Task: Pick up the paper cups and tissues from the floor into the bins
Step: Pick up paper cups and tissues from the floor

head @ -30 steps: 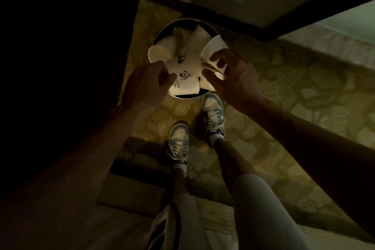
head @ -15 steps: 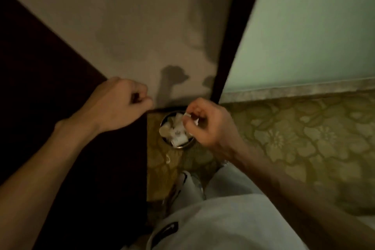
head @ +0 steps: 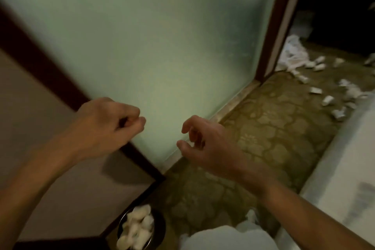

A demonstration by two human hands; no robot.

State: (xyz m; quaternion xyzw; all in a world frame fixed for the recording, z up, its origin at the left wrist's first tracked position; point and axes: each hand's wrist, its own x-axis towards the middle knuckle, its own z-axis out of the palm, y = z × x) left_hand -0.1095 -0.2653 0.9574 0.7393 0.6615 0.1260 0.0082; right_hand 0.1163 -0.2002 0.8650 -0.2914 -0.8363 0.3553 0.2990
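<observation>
head view: the left hand (head: 109, 126) is clenched into a loose fist, thumb against the forefinger, with nothing visible in it. the right hand (head: 209, 148) hangs released, fingers half curled and apart, grasping nothing. both are raised in front of a frosted glass panel (head: 162, 46).

the bin (head: 159, 229) sits at the bottom edge, in the corner by a dark-framed wall, and is heaped with paper cups (head: 138, 227) up to its rim. more litter waits well apart from it, far right on the patterned carpet (head: 274, 138): scattered cups (head: 326, 100) lying on their sides and a crumpled heap of tissues (head: 292, 55) past the door frame (head: 272, 46).

risks, as i judge them: this bin looks full, so anything added on top may roll off and land back on the floor; a second bin may be needed, and none is in view. the far litter lies in dim light, so small tissue scraps could be missed. paper cups crush easily under a hasty grab.
</observation>
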